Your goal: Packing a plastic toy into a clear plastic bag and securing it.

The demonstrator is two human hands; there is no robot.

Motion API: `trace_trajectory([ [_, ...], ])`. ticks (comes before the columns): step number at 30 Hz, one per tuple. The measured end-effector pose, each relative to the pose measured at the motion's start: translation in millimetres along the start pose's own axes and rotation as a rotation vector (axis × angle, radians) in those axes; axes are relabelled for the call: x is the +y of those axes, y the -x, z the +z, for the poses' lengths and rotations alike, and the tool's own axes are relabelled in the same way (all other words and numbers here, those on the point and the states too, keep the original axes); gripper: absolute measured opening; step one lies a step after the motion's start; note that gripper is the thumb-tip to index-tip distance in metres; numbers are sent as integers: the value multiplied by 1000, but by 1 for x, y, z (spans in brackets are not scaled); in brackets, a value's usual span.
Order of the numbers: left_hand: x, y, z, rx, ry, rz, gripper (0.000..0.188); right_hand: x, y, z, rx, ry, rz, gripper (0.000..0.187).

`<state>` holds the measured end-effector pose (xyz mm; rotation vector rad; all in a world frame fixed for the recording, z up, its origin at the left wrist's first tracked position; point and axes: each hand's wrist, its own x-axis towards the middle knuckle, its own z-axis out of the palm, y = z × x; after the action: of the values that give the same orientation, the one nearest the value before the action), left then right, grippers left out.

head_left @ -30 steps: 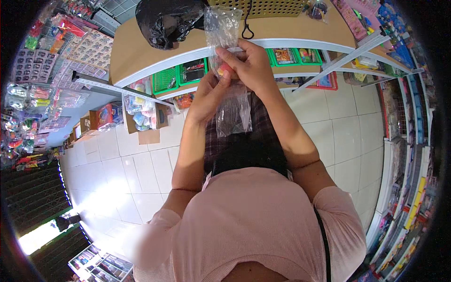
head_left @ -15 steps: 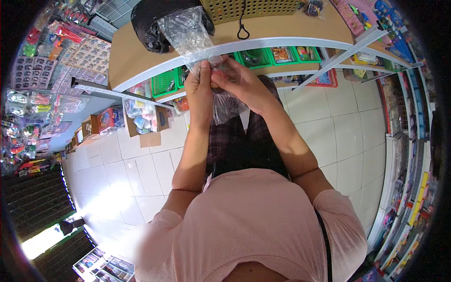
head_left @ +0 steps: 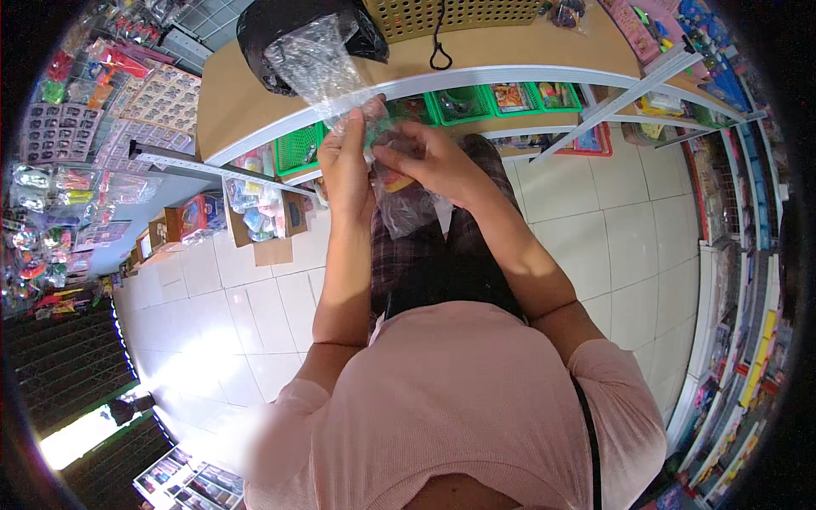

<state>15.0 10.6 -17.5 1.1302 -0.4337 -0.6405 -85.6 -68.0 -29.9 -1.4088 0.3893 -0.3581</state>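
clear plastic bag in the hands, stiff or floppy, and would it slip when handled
Probably floppy: the clear plastic bag is crinkled and its lower part sags below the left hand and right hand. Likely very light, since pinching fingers alone hold it up. Its glossy film may be slippery, so the small colourful item inside could shift.

Contents of the clear plastic bag (head_left: 399,200) are indistinct; only a small orange-and-green shape shows through the film. Fingertips of the right hand (head_left: 425,161) are hidden in its folds. The black bag (head_left: 280,25) is cut off by the top edge. Items in the green baskets (head_left: 476,102) are too small to identify.
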Motion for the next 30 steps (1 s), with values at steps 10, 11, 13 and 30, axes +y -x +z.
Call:
trace_trajectory([
  [10,10,-8,-1,55,30,53,29,6,0,-7,-154,24,36,33],
  [11,12,-9,-2,67,41,71,30,3,2,-5,-177,90,-23,33],
  [13,13,-11,-4,63,43,58,30,1,3,-6,-202,160,-84,33],
  [30,7,1,-18,-668,222,-245,104,-65,0,-29,-137,723,-431,36],
])
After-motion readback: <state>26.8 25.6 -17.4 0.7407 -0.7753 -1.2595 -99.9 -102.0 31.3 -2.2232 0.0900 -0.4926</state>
